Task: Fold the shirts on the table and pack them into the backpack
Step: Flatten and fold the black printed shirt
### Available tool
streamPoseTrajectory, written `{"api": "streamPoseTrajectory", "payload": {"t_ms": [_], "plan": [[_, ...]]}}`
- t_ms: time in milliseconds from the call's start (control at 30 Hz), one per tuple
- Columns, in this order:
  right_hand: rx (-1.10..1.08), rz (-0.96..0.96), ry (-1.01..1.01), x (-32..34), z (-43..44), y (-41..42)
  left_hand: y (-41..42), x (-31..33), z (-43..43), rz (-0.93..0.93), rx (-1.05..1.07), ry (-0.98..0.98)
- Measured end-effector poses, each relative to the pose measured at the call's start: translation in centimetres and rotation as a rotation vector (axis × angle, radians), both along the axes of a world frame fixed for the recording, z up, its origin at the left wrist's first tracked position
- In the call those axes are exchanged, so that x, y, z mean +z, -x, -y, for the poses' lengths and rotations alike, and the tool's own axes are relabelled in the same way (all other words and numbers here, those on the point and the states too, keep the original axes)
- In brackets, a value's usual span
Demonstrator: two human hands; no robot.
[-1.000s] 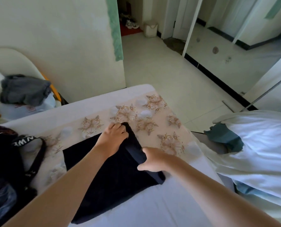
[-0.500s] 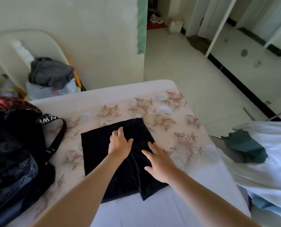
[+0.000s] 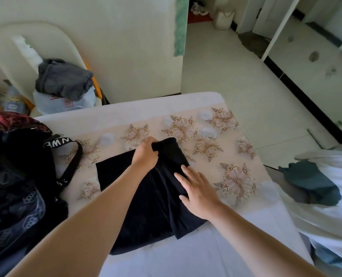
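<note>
On floral tablecloth [image 3: 216, 136]: black shirt [image 3: 152, 206] | left hand [image 3: 145, 154] grips far edge, apparently collar | right hand [image 3: 198, 193] pressing flat | backpack [image 3: 16, 186] left

The left forearm [image 3: 106, 206] comes in bare from the lower left and runs diagonally up and to the right; the left hand [image 3: 145, 154] lies back-up at full reach, fingers curled under, gripping a bunched far edge of the shirt [image 3: 152, 206]; the right forearm [image 3: 256, 236], also bare, enters from the lower right and slants up and to the left; the right hand [image 3: 198, 188] lies palm-down on the shirt, its fingers [image 3: 186, 172] straight, slightly spread, pointing away; the hands sit near each other without touching, the left farther from the body.
</note>
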State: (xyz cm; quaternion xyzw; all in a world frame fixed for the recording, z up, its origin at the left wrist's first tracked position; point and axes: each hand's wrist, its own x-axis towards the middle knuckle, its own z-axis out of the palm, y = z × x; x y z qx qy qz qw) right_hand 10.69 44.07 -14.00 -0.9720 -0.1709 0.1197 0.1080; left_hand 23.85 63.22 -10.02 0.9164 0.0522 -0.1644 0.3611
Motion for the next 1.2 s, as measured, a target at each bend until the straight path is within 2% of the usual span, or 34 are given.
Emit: {"api": "streamPoseTrajectory", "payload": {"t_ms": [133, 200, 267, 333, 433, 567, 700, 833, 933, 1000, 1067, 1133, 1200], "plan": [[-0.008, -0.068, 0.071, -0.2, -0.2, -0.2, 2.0, -2.8, -2.0, 0.025, -0.03, -0.265], [0.008, 0.0, 0.074, -0.1, -0.3, 0.0, 2.5, -3.1, -2.1, 0.082, -0.072, -0.354], [0.003, 0.082, 0.019, 0.3, -0.7, 0.3, 2.7, -2.8, -1.8, 0.066, -0.039, -0.36], [-0.034, 0.039, -0.011, 1.1, -1.6, 0.9, 2.5, -2.7, -1.6, -0.002, 0.025, -0.33], [-0.066, -0.133, 0.101, 1.7, -3.4, 2.0, 1.8, -1.9, -1.7, -0.168, 0.133, -0.218], [-0.114, -0.181, 0.2, 2.0, -5.1, 2.9, 1.3, -0.9, -2.0, -0.224, 0.115, -0.043], [-0.15, -0.21, 0.271, 2.5, -6.2, 3.4, 1.0, 0.9, -1.3, -0.23, 0.156, 0.132], [-0.18, -0.219, 0.281, 3.5, -6.3, 3.3, 0.8, 2.4, -0.5, -0.177, 0.119, 0.186], [-0.265, -0.207, 0.153, 4.6, -5.5, 2.6, 0.3, 3.5, -0.3, -0.095, 0.092, 0.192], [-0.354, -0.243, -0.057, 5.9, -5.1, 1.8, -0.4, 3.8, -0.6, -0.018, 0.083, 0.146], [-0.374, -0.415, -0.284, 6.9, -5.0, 1.0, -0.5, 3.8, -1.1, 0.01, 0.073, 0.062], [-0.278, -0.531, -0.305, 7.2, -5.1, 0.7, 0.1, 2.8, -1.8, 0.009, -0.006, -0.157], [-0.214, -0.4, -0.191, 6.3, -4.9, 0.0, 1.1, 1.3, -2.1, 0.124, -0.154, -0.404]]}}
